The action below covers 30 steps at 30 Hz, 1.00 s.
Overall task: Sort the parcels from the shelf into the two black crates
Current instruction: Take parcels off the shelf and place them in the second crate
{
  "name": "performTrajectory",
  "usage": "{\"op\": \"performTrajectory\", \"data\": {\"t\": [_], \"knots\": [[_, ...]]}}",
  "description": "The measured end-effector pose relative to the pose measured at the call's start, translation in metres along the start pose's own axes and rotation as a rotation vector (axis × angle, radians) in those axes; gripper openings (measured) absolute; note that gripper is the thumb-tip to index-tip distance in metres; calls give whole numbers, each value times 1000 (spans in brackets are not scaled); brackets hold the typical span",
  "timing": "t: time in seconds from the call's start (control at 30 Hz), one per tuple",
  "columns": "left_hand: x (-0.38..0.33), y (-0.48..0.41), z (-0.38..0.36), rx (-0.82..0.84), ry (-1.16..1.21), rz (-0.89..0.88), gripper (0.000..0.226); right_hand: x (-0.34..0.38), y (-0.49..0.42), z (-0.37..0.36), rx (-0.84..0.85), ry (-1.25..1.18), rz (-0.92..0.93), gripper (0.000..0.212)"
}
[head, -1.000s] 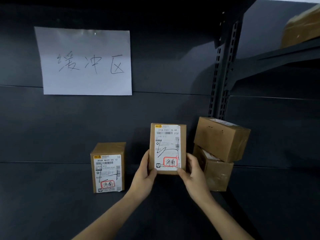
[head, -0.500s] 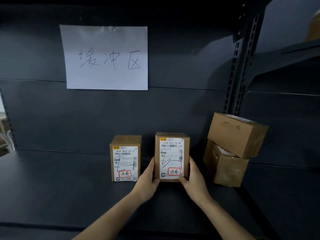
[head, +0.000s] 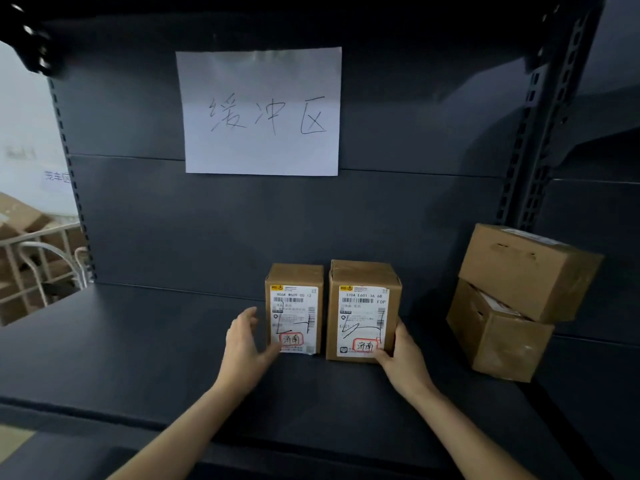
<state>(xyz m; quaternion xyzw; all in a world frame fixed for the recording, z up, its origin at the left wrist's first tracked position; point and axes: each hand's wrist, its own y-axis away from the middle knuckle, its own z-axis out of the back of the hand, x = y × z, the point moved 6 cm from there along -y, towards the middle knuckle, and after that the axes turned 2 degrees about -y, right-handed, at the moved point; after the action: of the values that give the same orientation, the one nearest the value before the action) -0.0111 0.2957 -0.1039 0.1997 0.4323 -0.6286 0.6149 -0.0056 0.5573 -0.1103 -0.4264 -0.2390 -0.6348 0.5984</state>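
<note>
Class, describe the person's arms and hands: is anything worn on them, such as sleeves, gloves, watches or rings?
Nothing worn shows. The left hand and right hand are ungloved. Both forearms are bare to the picture's lower edge, with no sleeve in view. Neither wrist carries a watch or band, and no ring can be seen.

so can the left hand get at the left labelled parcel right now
Probably yes. The left hand is open right beside the left parcel, with nothing between them. The right parcel stands close against its far side, so that side looks hard to reach.
</note>
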Motion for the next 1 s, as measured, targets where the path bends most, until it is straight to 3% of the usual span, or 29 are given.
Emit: {"op": "performTrajectory", "data": {"t": [0.07,0.2,0.33,0.83,1.0], "knots": [[2,-8,-4,102,-35,22,87,2,-2,-3,5,-10,-15,68],[-6,-16,-14,266,8,-2,72,4,-5,-8,23,-20,-44,70],[-1,-20,-23,360,73,29,80,4,-5,-11,53,-30,-69,72],[-21,8,0,149,168,-96,67,11,18,21,14,-194,98,68],[-26,21,4,95,147,-93,79,16,29,25,72,-234,169,74]]}}
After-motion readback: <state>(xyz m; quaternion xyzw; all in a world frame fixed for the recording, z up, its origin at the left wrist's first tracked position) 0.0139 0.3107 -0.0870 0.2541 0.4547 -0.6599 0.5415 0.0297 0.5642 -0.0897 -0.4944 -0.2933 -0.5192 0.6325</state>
